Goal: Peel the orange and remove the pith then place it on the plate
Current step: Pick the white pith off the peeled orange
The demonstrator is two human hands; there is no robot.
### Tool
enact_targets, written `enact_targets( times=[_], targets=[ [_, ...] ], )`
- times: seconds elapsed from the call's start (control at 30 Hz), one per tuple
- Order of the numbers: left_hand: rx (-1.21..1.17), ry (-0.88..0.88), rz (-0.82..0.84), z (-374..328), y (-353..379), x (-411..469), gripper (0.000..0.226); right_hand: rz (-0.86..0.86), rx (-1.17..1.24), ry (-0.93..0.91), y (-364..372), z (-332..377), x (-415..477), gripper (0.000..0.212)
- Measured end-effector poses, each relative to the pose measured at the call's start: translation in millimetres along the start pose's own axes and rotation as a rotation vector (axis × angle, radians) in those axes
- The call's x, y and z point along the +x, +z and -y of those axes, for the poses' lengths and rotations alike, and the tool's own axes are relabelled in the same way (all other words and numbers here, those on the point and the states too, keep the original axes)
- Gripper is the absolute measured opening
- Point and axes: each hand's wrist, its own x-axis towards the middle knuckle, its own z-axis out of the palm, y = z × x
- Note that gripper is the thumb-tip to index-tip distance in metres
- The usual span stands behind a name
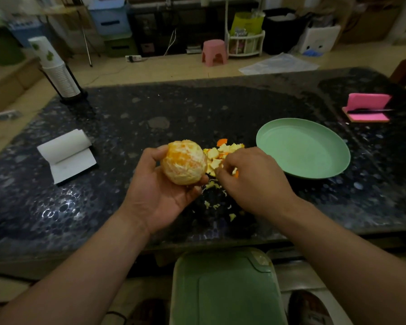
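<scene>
Orange (184,163): peeled, patches of white pith on it, held above the dark worktop (127,118).
Left hand (159,191): fingers and thumb curled round the orange from below.
Right hand (251,179): at 3 o'clock of the orange, fingers curled over the peel scraps (223,152); whether they pinch anything cannot be told.
Peel scraps: heaped just beside the orange, at 2 o'clock.
Plate (302,148): green, at 2 o'clock, beyond the scraps.
Paper roll (66,153): 9 o'clock, well apart.
</scene>
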Motion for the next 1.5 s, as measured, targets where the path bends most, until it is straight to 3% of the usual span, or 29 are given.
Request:
enact_targets(
  times=[0.13, 0.2, 0.4, 0.6, 0.8, 1.0, 1.3, 1.4, 1.5],
  targets=[
    [0.018, 0.03, -0.007, 0.6, 2.5, 1.7, 0.055, -0.025, 0.209, 0.013, -11.9, 6.0, -1.9, 0.017],
    [0.02, 0.053, -0.014, 0.7, 2.3, 2.7, 0.054, -0.045, 0.312, 0.017, -15.1, 8.5, -5.0, 0.004],
    [0.04, 0.087, -0.007, 1.3, 5.4, 4.0, 0.06, -0.029, 0.56, 0.068, -21.3, 16.4, -9.9, 0.01],
    [0.102, 0.095, 0.008, 4.8, 6.0, 6.2, 0.059, -0.038, 0.528, 0.085, -21.5, 18.9, -13.2, 0.021],
    [0.134, 0.107, 0.029, 8.3, 8.4, 6.5, 0.052, -0.061, 0.479, 0.052, -21.7, 19.4, -16.5, 0.013],
    [0.075, 0.056, 0.028, 5.2, 11.1, 1.9, 0.059, -0.068, 0.576, 0.031, -23.8, 19.0, -15.4, 0.007],
    [-0.002, -0.047, 0.096, 1.6, 9.4, -1.6, 0.067, -0.063, 0.546, 0.088, -22.6, 7.4, -12.6, 0.023],
    [-0.03, -0.058, 0.1, 1.3, 7.5, -0.8, 0.068, -0.033, 0.421, 0.094, -19.4, 4.9, -10.4, 0.019],
    [-0.051, -0.059, 0.054, 2.3, 6.4, 0.0, 0.067, -0.005, 0.238, 0.094, -12.8, 2.0, -7.0, 0.028]
  ],
)
